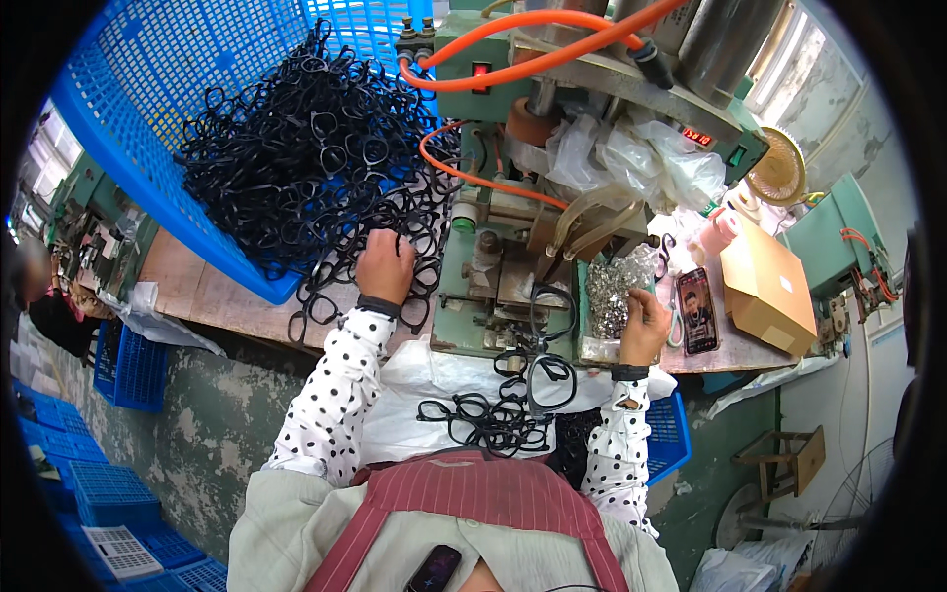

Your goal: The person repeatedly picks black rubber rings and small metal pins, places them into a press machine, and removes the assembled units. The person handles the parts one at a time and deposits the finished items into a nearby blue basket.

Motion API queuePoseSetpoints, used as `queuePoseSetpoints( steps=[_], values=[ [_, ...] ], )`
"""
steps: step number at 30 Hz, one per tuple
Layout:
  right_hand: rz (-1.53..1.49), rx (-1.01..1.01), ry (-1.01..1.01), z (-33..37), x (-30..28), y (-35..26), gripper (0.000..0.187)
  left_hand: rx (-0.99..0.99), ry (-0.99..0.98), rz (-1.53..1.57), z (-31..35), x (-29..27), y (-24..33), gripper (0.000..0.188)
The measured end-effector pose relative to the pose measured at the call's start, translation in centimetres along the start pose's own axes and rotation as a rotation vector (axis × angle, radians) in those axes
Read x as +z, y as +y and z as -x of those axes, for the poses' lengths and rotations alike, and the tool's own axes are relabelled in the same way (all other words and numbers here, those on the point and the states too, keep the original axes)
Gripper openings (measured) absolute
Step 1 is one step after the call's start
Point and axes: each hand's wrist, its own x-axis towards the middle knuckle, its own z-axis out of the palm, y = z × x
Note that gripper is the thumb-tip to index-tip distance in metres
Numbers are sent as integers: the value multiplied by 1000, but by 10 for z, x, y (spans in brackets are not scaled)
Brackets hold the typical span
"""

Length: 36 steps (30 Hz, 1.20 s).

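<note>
My left hand is closed at the near edge of a big heap of black eyeglass frames, its fingers curled on a frame among them. My right hand is pinched beside a tray of small shiny metal parts; whatever lies between the fingertips is too small to make out. Between the hands stands a green press machine. One eyeglass frame hangs at the machine's front edge, another just above it. Several more black frames lie on the white cloth over my lap.
A large blue basket leans behind the heap. Orange hoses loop over the machine. A phone, scissors and a cardboard box sit on the table at right. Blue crates stand on the floor at left, a wooden stool at right.
</note>
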Motion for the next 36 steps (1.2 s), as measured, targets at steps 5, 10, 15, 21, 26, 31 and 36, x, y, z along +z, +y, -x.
queuePoseSetpoints(
  steps=[5,10,15,21,26,31,36],
  values=[
    [-511,223,-119,-7,-6,-53,13,417,292,320,12,-60,71,16],
    [-625,180,-220,-3,-20,-119,17,859,223,440,28,-76,125,36],
    [-856,288,-346,8,-23,-158,37,945,-6,654,37,-74,158,37],
    [-854,347,-343,7,-10,-159,47,1009,-37,713,44,-63,151,40],
    [-877,316,-267,4,-1,-176,49,1117,-15,749,52,-74,150,34],
    [-901,340,-225,1,2,-153,49,1158,-134,787,37,-70,152,46],
    [231,134,-67,-20,1,-11,35,1178,-284,853,31,-47,145,57]
  ],
)
